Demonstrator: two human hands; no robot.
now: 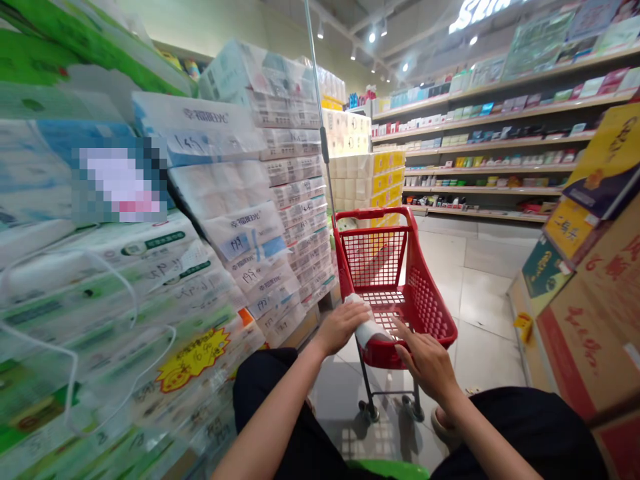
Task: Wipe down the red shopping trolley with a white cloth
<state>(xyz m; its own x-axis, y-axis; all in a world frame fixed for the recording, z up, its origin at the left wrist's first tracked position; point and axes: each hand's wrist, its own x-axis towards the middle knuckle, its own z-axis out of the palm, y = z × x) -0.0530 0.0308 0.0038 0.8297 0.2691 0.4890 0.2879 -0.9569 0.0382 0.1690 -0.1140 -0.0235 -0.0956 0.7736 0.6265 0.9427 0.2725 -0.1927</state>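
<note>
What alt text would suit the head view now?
Two hands meet the near rim of a red shopping cart: the left hand covers a white roll, the right hand lies flat beside it. Stacked tissue packs stand left, stocked shelves right.

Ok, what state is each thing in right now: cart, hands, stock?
red cart: upright on the floor, near rim under both hands.
left hand: laid over white roll, grip unclear.
right hand: open, fingers flat on the rim.
tissue packs: stacked, wrapped.
shelves: stocked.
</note>
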